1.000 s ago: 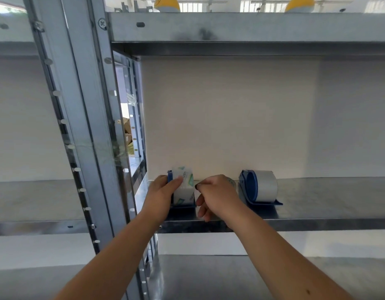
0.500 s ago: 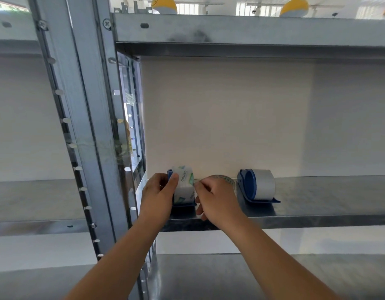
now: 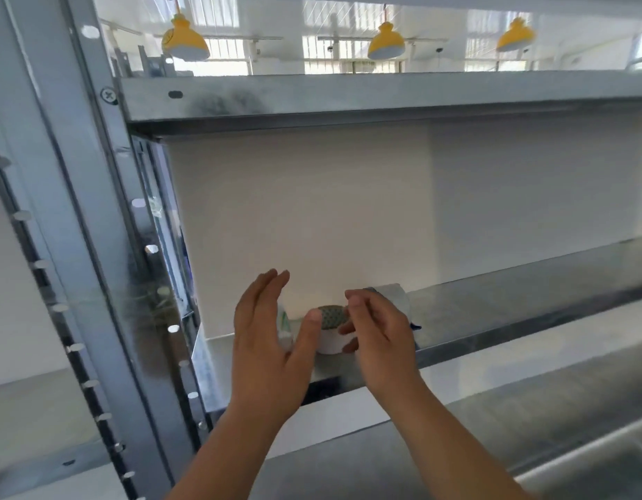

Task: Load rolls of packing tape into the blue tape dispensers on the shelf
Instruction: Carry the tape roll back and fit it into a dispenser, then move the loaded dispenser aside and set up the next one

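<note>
A tape roll (image 3: 329, 332) with a white side and a green-patterned face is above the shelf's front edge, and my right hand (image 3: 379, 330) curls its fingers around it. My left hand (image 3: 267, 341) is spread with the fingers straight up, its thumb tip against the roll's left side. Behind the left palm only a sliver of the left dispenser's printed roll (image 3: 285, 324) shows; its blue body is hidden. The second blue dispenser with its white roll (image 3: 397, 295) peeks out behind my right hand.
The metal shelf (image 3: 511, 312) runs off to the right, with a white back panel (image 3: 312, 218) behind it. A steel upright (image 3: 106, 247) stands to the left. Another shelf (image 3: 348, 99) is overhead, one lies below, and yellow lamps hang above.
My left hand has let go of the left dispenser's roll and spread its fingers. My right hand now holds a tape roll up between the hands. The view has tilted upward.
</note>
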Action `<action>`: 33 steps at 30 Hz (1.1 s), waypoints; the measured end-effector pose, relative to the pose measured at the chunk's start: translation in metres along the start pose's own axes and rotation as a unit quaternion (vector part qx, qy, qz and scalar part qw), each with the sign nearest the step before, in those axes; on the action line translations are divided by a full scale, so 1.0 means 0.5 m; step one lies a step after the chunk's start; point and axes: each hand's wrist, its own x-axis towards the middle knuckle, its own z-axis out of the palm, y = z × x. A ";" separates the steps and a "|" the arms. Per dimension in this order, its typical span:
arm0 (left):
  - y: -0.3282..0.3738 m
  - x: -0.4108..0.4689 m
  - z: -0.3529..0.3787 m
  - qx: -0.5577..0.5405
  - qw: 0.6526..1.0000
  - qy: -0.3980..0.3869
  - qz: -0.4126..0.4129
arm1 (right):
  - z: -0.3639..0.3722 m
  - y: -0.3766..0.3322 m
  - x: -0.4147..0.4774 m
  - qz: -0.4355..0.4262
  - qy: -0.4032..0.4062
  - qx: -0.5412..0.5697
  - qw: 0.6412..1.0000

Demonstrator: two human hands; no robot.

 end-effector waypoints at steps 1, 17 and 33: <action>0.012 0.002 0.002 -0.022 1.000 -0.006 0.012 | -0.011 -0.007 -0.009 -0.001 0.017 0.015 1.000; 0.102 -0.057 0.113 -0.201 0.967 -0.137 -0.072 | -0.177 -0.044 -0.154 0.053 0.160 -0.058 0.984; 0.093 -0.039 0.271 -0.164 0.961 -0.057 -0.216 | -0.296 0.048 0.004 0.090 0.015 -0.017 0.996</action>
